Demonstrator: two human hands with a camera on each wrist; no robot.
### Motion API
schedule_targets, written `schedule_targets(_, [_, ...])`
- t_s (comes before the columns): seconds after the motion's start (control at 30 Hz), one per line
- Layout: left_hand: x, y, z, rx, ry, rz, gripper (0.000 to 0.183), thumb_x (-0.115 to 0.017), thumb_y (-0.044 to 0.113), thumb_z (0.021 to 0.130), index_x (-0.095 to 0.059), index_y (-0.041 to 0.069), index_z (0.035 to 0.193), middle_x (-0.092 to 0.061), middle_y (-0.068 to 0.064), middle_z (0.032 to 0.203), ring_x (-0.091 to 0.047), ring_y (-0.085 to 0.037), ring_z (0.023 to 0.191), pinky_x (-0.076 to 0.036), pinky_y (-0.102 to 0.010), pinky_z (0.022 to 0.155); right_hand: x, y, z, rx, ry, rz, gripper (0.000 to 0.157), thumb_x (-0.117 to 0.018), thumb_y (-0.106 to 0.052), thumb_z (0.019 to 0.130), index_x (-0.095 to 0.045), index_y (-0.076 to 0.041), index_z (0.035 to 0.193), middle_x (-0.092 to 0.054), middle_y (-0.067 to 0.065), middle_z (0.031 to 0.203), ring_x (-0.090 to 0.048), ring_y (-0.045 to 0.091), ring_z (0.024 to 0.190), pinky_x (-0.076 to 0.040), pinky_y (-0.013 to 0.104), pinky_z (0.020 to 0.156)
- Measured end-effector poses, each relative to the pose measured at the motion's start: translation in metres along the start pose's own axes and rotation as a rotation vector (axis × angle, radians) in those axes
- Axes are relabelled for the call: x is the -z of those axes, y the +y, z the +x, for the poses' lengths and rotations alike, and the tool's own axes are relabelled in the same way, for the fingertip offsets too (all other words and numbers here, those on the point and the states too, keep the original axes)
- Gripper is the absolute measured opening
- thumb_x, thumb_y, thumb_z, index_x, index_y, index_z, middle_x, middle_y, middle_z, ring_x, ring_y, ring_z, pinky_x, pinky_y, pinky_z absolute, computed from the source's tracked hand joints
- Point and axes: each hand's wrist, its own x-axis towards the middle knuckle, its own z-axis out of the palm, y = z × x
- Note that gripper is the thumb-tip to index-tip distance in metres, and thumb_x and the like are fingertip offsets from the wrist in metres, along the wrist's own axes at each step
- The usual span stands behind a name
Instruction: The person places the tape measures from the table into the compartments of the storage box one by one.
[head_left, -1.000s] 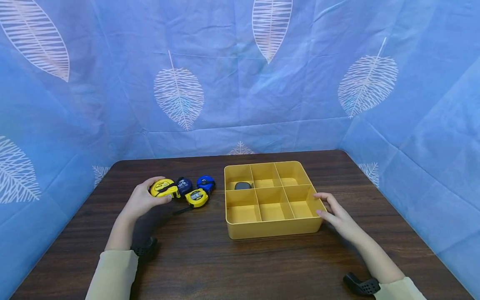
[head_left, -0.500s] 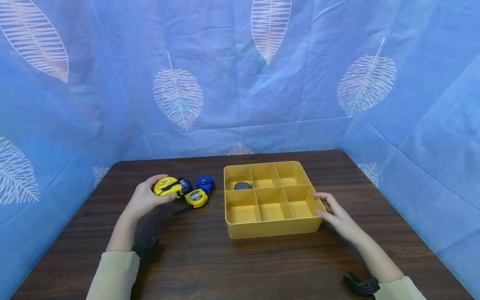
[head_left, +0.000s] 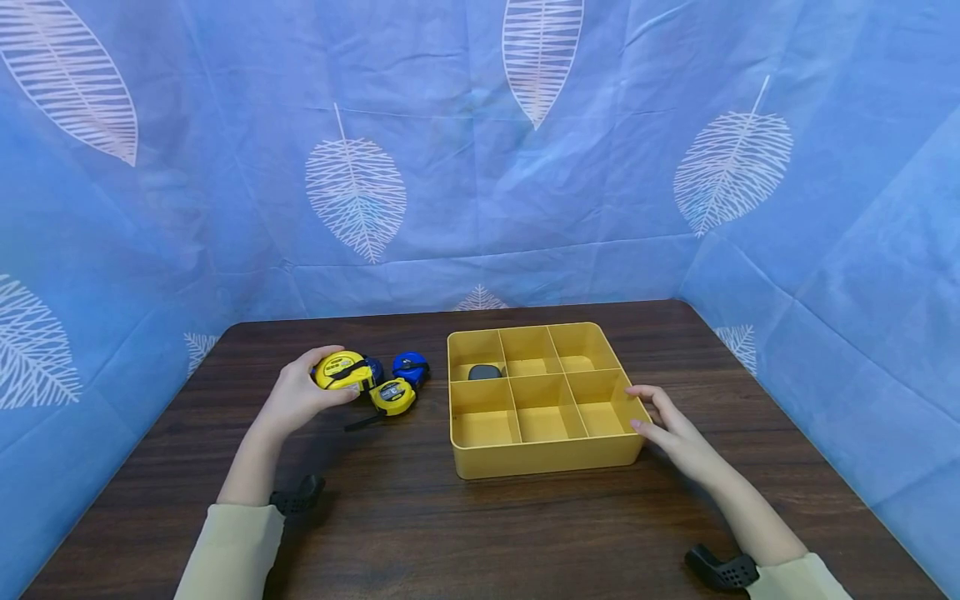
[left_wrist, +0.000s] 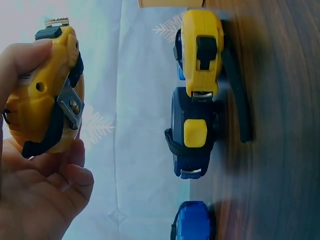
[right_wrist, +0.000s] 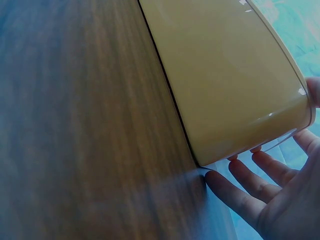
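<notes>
- One yellow tape measure (head_left: 337,367) is gripped in the left hand (head_left: 298,396), pinched between the thumb and the fingers and held clear of the table (head_left: 390,533).
- In the head view, a dark blue tape measure (left_wrist: 187,157) is largely hidden by the gripped one; in the left wrist view, the two are seen apart.
- A second yellow tape measure (head_left: 393,397) is seen on the table, just to the right of the dark blue one, with its black strap (head_left: 363,423) stretched out beside it.
- A blue tape measure (head_left: 410,367) is seen just behind the second yellow one.
- Another bright blue case (left_wrist: 193,220) is cut off by the lower edge of the left wrist view.
- A yellow box (head_left: 555,461), divided into six compartments, is set to the right of the tape measures, apart from them.
- A dark grey object (head_left: 485,372) is contained in the back left compartment.
- The box's right end is touched by the right hand (head_left: 678,433); its fingers are spread along the outer wall and its thumb is laid by the rim, but whether the rim is pinched cannot be told.
- The table is surrounded by blue cloth (head_left: 450,183) printed with white leaves.
</notes>
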Motion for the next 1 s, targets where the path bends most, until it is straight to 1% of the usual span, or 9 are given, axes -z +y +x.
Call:
schedule_targets(0.13, [-0.002, 0.002, 0.0, -0.002, -0.002, -0.008, 0.077, -0.081, 0.028, 0.076, -0.045, 0.005, 0.14, -0.049, -0.019, 0.13, -0.05, -0.034, 0.108, -0.051, -0.047, 0.084, 0.0, 0.0, 0.0, 0.001, 0.004, -0.003, 0.04, -0.049, -0.003, 0.098, -0.037, 0.003, 0.136, -0.035, 0.019, 0.135, -0.032, 0.009, 0.12, -0.033, 0.012, 0.087])
schedule_targets(0.23, [-0.005, 0.004, 0.0, -0.005, -0.008, -0.013, 0.077, -0.081, 0.028, 0.076, -0.045, 0.005, 0.139, -0.049, -0.018, 0.13, -0.051, -0.033, 0.108, -0.051, -0.046, 0.084, 0.0, 0.0, 0.0, -0.003, 0.004, -0.007, 0.04, -0.049, -0.004, 0.098, -0.037, 0.003, 0.136, -0.036, 0.019, 0.135, -0.031, 0.01, 0.121, -0.031, 0.011, 0.088])
schedule_targets(0.37, [-0.007, 0.008, 0.0, -0.015, -0.007, -0.018, 0.076, -0.082, 0.027, 0.075, -0.046, 0.005, 0.138, -0.05, -0.017, 0.13, -0.052, -0.033, 0.107, -0.051, -0.046, 0.084, 0.0, 0.0, 0.0, -0.01, 0.001, -0.007, 0.04, -0.049, -0.004, 0.099, -0.036, 0.002, 0.137, -0.035, 0.019, 0.135, -0.032, 0.015, 0.122, -0.033, 0.012, 0.087])
schedule_targets(0.43, [-0.008, 0.01, -0.001, -0.02, -0.006, -0.02, 0.076, -0.082, 0.027, 0.075, -0.046, 0.005, 0.138, -0.05, -0.017, 0.129, -0.052, -0.032, 0.106, -0.051, -0.045, 0.084, 0.0, 0.0, 0.0, -0.013, 0.001, -0.007, 0.04, -0.049, -0.005, 0.099, -0.036, 0.002, 0.137, -0.035, 0.019, 0.136, -0.032, 0.016, 0.122, -0.033, 0.012, 0.087])
schedule_targets(0.6, [-0.011, 0.013, -0.001, -0.034, -0.014, -0.028, 0.077, -0.082, 0.029, 0.075, -0.045, 0.005, 0.139, -0.05, -0.016, 0.129, -0.052, -0.031, 0.106, -0.052, -0.044, 0.082, 0.0, 0.001, -0.001, -0.013, 0.003, -0.01, 0.04, -0.049, -0.005, 0.099, -0.037, 0.002, 0.137, -0.036, 0.019, 0.136, -0.031, 0.013, 0.122, -0.03, 0.011, 0.088])
schedule_targets(0.8, [-0.015, 0.016, -0.002, -0.046, -0.027, -0.032, 0.078, -0.082, 0.031, 0.075, -0.045, 0.006, 0.139, -0.051, -0.016, 0.128, -0.053, -0.031, 0.105, -0.052, -0.043, 0.082, 0.0, 0.001, -0.001, -0.005, -0.001, -0.001, 0.041, -0.048, -0.004, 0.099, -0.036, 0.002, 0.137, -0.035, 0.02, 0.136, -0.033, 0.013, 0.122, -0.034, 0.011, 0.087])
schedule_targets(1.0, [-0.02, 0.02, -0.002, -0.061, -0.032, -0.04, 0.076, -0.083, 0.033, 0.074, -0.047, 0.008, 0.137, -0.05, -0.013, 0.128, -0.053, -0.03, 0.105, -0.052, -0.042, 0.082, 0.0, 0.002, -0.001, -0.005, -0.002, 0.004, 0.041, -0.049, -0.004, 0.099, -0.036, 0.003, 0.137, -0.035, 0.02, 0.136, -0.033, 0.01, 0.122, -0.033, 0.011, 0.088])
